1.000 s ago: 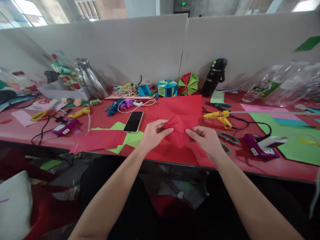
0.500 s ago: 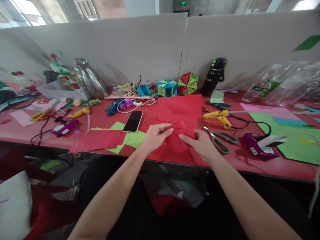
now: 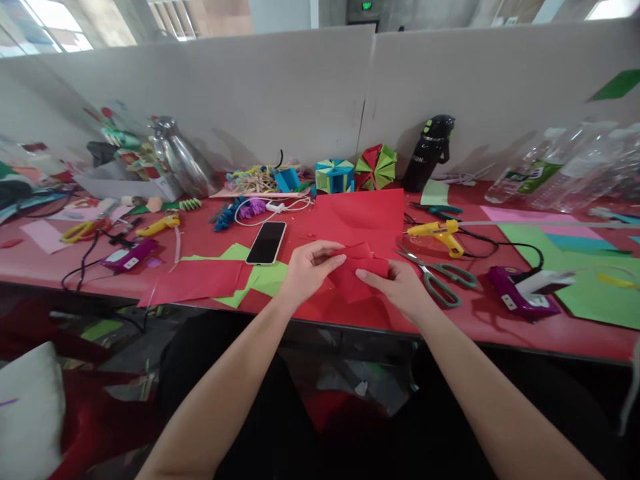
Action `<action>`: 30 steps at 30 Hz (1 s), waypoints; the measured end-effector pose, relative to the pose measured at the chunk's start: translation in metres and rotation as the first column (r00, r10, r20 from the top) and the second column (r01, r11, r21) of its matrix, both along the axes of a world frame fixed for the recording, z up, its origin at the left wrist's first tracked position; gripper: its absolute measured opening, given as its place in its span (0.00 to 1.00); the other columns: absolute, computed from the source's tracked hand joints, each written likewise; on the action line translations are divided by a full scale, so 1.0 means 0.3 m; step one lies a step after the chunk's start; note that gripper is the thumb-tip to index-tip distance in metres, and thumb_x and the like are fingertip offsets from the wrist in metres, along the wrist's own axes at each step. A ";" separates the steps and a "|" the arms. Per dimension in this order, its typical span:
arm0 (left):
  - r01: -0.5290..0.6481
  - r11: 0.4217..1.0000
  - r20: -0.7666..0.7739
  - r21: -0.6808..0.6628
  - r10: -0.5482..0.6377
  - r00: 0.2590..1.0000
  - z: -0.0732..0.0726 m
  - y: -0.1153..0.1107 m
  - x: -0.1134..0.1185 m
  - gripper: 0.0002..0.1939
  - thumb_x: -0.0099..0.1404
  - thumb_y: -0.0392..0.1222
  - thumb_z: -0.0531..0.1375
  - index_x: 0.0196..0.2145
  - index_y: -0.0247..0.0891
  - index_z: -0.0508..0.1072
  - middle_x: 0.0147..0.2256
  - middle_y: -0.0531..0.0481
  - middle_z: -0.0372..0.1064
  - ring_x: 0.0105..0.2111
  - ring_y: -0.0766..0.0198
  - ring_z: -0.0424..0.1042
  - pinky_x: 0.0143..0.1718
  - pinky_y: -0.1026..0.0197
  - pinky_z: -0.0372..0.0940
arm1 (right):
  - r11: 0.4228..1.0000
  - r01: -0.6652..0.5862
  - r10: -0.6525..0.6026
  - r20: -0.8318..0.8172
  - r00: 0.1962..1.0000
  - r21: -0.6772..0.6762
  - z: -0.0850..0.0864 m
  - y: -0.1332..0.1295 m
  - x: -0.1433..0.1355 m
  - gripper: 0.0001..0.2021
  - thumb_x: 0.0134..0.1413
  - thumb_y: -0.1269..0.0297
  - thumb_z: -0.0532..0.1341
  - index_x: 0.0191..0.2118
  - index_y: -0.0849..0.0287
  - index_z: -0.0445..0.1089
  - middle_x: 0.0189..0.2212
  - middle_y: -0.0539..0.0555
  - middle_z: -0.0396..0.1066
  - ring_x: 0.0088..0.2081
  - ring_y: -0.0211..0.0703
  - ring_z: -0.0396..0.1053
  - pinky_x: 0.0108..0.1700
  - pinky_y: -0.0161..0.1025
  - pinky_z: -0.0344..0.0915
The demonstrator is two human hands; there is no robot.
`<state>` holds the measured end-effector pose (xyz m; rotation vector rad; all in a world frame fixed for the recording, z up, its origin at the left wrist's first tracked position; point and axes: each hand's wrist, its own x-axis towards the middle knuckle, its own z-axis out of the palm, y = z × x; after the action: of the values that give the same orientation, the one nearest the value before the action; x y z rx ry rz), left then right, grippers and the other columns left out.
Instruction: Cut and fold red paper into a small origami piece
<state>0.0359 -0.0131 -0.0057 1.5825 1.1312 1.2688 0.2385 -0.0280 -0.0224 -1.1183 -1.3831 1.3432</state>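
Between my hands is a folded piece of red paper [image 3: 357, 283], held just above the front part of the red table. My left hand [image 3: 311, 270] pinches its left edge between thumb and fingers. On the other side, my right hand [image 3: 397, 285] grips the paper with the thumb on top and the fingers behind it. A larger red sheet [image 3: 363, 210] lies flat beyond the hands. Scissors with green handles [image 3: 440, 273] rest just right of my right hand. A phone [image 3: 267, 243] lies to the left, beyond my left hand.
Yellow glue guns [image 3: 437, 233] lie at right and left, with purple power strips [image 3: 523, 293]. Red and green sheets [image 3: 195, 280] sit left. Folded paper models [image 3: 334, 175], a black bottle [image 3: 427, 155], a steel jug [image 3: 183, 157] and plastic bottles [image 3: 555, 170] line the white partition.
The folded red paper has shifted and tilted slightly between my hands, its lower corner now a little higher. Both hands keep their hold; the rest stays in place.
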 end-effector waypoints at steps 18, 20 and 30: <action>0.107 0.994 -0.114 -0.030 -0.109 0.987 0.000 -0.009 0.010 0.11 0.61 0.46 0.66 0.39 0.38 0.81 0.37 0.46 0.81 0.39 0.56 0.79 0.40 0.59 0.72 | 0.989 0.083 -0.098 0.115 0.989 0.126 0.004 0.008 0.000 0.23 0.53 0.45 0.64 0.20 0.58 0.62 0.18 0.44 0.55 0.22 0.34 0.52 0.26 0.35 0.50; 0.109 0.993 -0.142 -0.036 -0.113 0.983 0.007 -0.008 0.004 0.11 0.61 0.46 0.66 0.39 0.38 0.81 0.37 0.46 0.81 0.39 0.56 0.79 0.41 0.58 0.72 | 0.993 0.069 -0.080 0.115 0.990 0.093 0.002 0.011 0.005 0.23 0.53 0.43 0.63 0.21 0.57 0.65 0.17 0.46 0.59 0.22 0.36 0.56 0.26 0.36 0.53; 0.127 0.986 -0.104 -0.108 -0.138 0.985 0.011 0.001 -0.009 0.11 0.59 0.46 0.67 0.37 0.39 0.81 0.37 0.45 0.80 0.39 0.56 0.79 0.41 0.57 0.72 | 0.999 0.036 -0.038 -0.047 0.998 -0.030 -0.003 0.010 0.000 0.19 0.52 0.44 0.64 0.25 0.56 0.76 0.26 0.51 0.75 0.32 0.46 0.72 0.35 0.40 0.68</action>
<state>0.0332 -0.0127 -0.0022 1.6399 1.1208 1.0318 0.2385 -0.0250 -0.0232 -1.1195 -1.3062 1.3590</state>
